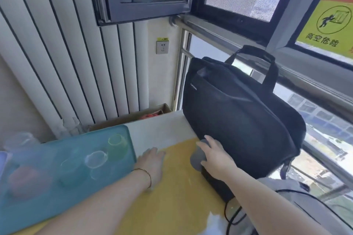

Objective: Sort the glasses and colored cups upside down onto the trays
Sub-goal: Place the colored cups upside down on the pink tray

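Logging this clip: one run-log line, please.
left hand: flat on yellow tray | right hand: holds grey cup beside black bag | blue tray: glasses, green cup

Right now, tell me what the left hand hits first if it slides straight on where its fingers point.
Probably the black bag: the left hand, flat on the yellow tray, points toward its lower corner. Depth is unclear; the grey cup lies close.

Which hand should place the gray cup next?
Right. The right hand grips the gray cup beside the black bag, at the yellow tray's edge. The left hand lies flat on that tray, holding nothing.
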